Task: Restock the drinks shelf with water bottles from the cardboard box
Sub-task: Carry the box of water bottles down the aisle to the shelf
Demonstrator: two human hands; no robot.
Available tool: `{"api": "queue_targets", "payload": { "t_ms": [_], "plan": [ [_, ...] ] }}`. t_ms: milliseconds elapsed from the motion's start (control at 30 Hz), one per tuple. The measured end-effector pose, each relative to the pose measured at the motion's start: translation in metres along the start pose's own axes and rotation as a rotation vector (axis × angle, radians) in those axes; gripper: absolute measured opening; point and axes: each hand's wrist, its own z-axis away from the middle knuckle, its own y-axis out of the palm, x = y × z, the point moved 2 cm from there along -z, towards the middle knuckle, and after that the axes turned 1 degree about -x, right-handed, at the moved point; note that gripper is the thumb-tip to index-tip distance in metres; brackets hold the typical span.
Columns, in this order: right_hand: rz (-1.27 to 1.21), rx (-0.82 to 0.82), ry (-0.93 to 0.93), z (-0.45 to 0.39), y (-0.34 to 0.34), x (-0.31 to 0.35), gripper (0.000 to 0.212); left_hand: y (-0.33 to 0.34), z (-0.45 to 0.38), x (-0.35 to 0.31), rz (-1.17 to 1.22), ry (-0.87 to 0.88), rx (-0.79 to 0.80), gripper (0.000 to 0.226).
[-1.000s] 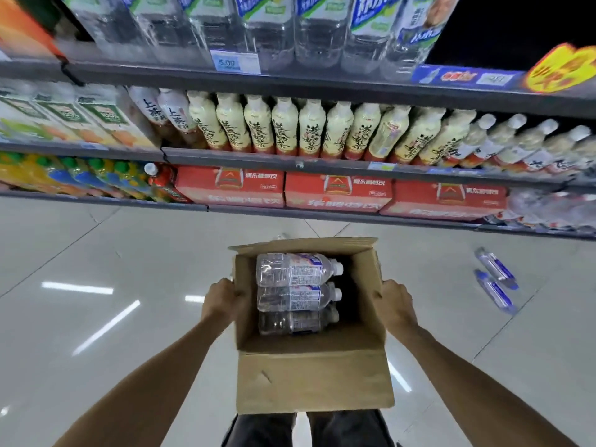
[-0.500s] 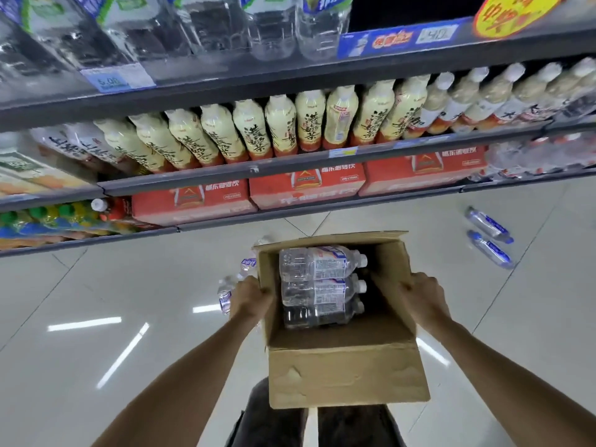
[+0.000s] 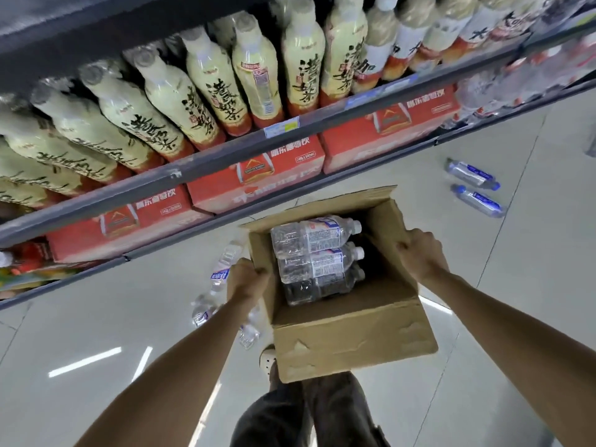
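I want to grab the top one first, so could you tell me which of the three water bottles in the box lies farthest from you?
The uppermost bottle, beside the cardboard box's far wall by the shelf; the other two lie nearer you.

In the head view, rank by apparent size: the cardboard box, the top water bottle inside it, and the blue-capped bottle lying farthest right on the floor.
1. Cardboard box
2. Top bottle in the box
3. Floor bottle, which looks smallest, though it lies farther from the camera, so its true size may match.

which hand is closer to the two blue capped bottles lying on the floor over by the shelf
Right. The right hand grips the cardboard box on the side facing the two blue-capped bottles; the left hand holds the opposite side, farther away.
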Motion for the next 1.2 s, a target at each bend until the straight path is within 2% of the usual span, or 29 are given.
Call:
{"api": "queue_targets", "payload": {
  "t_ms": [333, 667, 1033, 1133, 1200],
  "plan": [
    [-0.031, 0.008, 0.039, -0.087, 0.024, 0.01, 0.027, 0.03, -0.081, -0.03, -0.046, 0.008, -0.051, 0.029],
    [-0.068, -0.001, 0.063, -0.137, 0.059, 0.017, 0.027, 0.049, -0.14, -0.038, -0.04, -0.03, -0.041, 0.03],
    [-0.053, -0.003, 0.078, -0.153, 0.084, 0.002, 0.027, 0.069, -0.153, -0.039, -0.083, -0.023, -0.043, 0.032],
    [-0.082, -0.016, 0.071, -0.156, 0.081, -0.003, 0.023, 0.073, -0.15, -0.047, -0.139, 0.008, 0.002, 0.034],
    [-0.072, 0.0, 0.056, -0.153, 0.079, -0.008, 0.029, 0.075, -0.145, -0.051, -0.168, 0.018, 0.072, 0.034]
  ]
}}
